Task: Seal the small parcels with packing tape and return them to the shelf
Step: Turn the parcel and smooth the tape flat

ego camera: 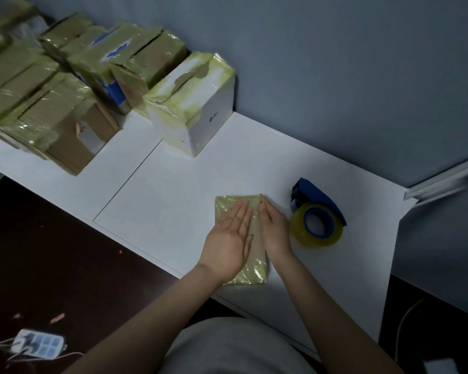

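Head view: left grip (231,238) released, flat palm pressing on the tape-wrapped small parcel (254,273) on the white desk (173,198). Right grip (273,228) also released, straight fingers on the parcel's right edge. Blue tape dispenser (318,217) lies just right of it. Taped boxes (52,103) are stacked well beyond the left grip.

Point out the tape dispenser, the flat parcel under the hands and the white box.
tape dispenser (318,211), head view, blue roll core
flat parcel (226,207), head view, bare far corner
white box (211,114), head view, white side face
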